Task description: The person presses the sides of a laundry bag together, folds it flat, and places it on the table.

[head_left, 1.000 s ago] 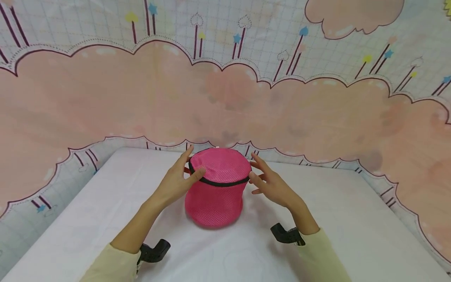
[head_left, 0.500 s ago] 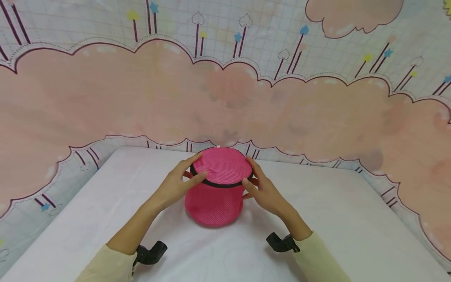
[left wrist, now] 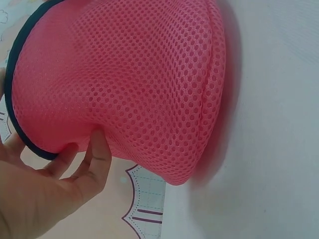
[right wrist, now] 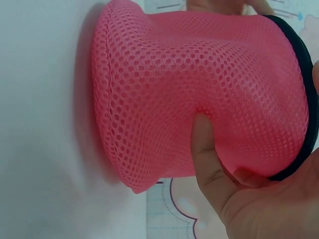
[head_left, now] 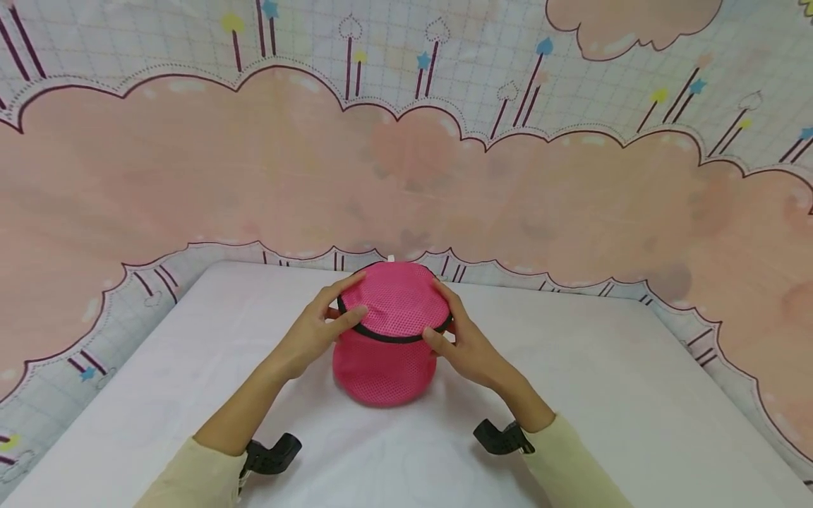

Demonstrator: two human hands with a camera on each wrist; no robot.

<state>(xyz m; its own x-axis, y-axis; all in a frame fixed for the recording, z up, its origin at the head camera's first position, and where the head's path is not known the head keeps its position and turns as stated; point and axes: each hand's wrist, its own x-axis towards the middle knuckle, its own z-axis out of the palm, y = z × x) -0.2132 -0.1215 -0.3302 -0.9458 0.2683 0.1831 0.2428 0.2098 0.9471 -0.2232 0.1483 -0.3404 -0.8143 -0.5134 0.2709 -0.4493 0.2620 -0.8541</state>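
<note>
A pink mesh laundry bag (head_left: 384, 374), round with a black-trimmed top, stands on the white table. My left hand (head_left: 314, 328) grips the left side of its top rim, thumb at the front and index finger over the top. On the right side, my right hand (head_left: 473, 346) holds the same rim, its thumb on the front of the black trim. In the left wrist view, fingertips (left wrist: 101, 149) press into the mesh wall below the rim. A finger (right wrist: 203, 137) dents the mesh likewise in the right wrist view. What is inside the bag cannot be made out.
The white table (head_left: 603, 395) spreads around the bag on both sides. A patterned cloth backdrop (head_left: 406, 183) with pink cloud shapes rises behind the table's far edge. A black wrist camera is strapped on each forearm, the left one (head_left: 273, 455) and the right one (head_left: 498, 437).
My right hand has moved left from beside the bag onto its rim. My left index finger has come over the top. The bag's top now tilts slightly toward me.
</note>
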